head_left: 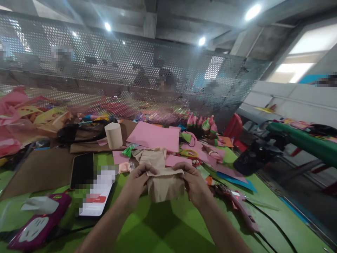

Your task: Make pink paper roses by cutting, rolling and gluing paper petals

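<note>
A left hand [138, 178] and right hand [194, 180], pinched closed, grip opposite ends of a crinkled tan paper rectangle [166, 188], apparently mid-fold, next likely needing even tension.

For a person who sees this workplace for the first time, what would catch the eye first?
Probably the brown paper at the centre, in the grip of the left hand and right hand, above the bright green table. Next, perhaps, the large pink sheet just beyond it, and the lit phone to the left. Behind everything, a wall-like perforated screen spans much of the view.
</note>
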`<state>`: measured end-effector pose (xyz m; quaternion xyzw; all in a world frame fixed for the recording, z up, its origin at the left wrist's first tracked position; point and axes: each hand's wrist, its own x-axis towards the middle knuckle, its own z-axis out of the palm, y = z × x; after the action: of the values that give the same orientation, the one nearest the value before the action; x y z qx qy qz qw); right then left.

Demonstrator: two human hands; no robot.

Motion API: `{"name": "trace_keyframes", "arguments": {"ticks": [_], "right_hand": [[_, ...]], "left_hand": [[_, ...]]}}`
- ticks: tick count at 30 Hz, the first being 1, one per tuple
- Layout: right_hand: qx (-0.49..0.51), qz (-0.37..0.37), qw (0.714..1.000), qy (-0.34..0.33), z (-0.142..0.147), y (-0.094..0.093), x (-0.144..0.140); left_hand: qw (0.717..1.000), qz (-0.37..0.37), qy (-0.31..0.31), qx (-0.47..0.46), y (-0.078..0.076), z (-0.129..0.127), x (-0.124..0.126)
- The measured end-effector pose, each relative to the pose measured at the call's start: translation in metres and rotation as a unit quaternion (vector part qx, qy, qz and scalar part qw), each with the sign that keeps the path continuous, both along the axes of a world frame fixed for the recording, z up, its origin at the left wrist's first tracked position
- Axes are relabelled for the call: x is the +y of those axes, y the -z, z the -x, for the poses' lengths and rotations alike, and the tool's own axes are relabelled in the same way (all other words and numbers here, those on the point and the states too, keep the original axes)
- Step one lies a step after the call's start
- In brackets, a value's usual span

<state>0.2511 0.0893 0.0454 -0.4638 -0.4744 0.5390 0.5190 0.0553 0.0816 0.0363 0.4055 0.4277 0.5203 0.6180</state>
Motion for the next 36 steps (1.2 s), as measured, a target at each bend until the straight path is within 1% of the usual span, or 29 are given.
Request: {"name": "trace_keyframes", "arguments": {"ticks": [2,4,9,10,12,14,16,20,23,25,28,30,32,33,36], "right_hand": [[-0.002,0.005,1.0,0.0,-0.002,0.001,-0.001],[-0.009,0.002,1.0,-0.009,-0.002,-0.001,-0.002],[-0.011,-0.033,0.998,-0.06,0.001,-0.008,-0.006],[-0.018,-0.028,0.997,-0.065,0.002,-0.008,-0.005],[-0.049,-0.007,0.996,-0.068,0.004,-0.006,-0.003],[-0.072,0.005,0.996,-0.053,0.005,-0.002,0.0],[-0.078,0.0,0.996,-0.031,0.005,0.001,0.002],[-0.066,-0.026,0.997,-0.011,0.005,0.001,0.001],[-0.065,-0.038,0.997,-0.004,0.005,-0.001,-0.001],[-0.071,-0.048,0.996,-0.001,0.005,-0.002,-0.002],[-0.09,-0.07,0.994,0.0,0.004,-0.003,-0.001],[-0.119,-0.096,0.988,-0.004,0.003,-0.004,-0.002],[-0.139,-0.109,0.984,-0.013,0.002,-0.004,-0.002],[-0.131,-0.102,0.986,-0.024,0.002,-0.004,-0.003],[-0.053,-0.059,0.993,-0.082,-0.001,-0.005,-0.005]], "left_hand": [[1.0,0.002,0.011,-0.011,0.0,0.002,0.0],[0.999,-0.024,0.021,-0.006,0.0,0.004,0.0],[0.988,-0.105,-0.03,0.106,0.002,0.002,0.003],[0.986,-0.117,-0.034,0.111,0.003,0.001,0.004],[0.987,-0.127,-0.03,0.092,0.005,-0.001,0.005],[0.989,-0.128,-0.023,0.069,0.007,-0.002,0.006],[0.99,-0.123,-0.012,0.068,0.009,-0.002,0.007],[0.987,-0.105,0.005,0.119,0.009,0.0,0.006],[0.984,-0.111,-0.003,0.14,0.006,0.002,0.003],[0.989,-0.088,-0.001,0.12,0.002,0.002,0.0],[0.998,-0.016,0.036,0.041,-0.004,0.003,-0.003],[0.999,0.004,0.053,-0.011,-0.007,0.003,-0.004],[0.999,-0.006,0.039,-0.013,-0.006,0.002,-0.003],[1.0,-0.016,0.027,0.002,-0.005,0.002,-0.002],[0.998,-0.051,-0.001,0.022,0.002,0.0,0.003]]}}
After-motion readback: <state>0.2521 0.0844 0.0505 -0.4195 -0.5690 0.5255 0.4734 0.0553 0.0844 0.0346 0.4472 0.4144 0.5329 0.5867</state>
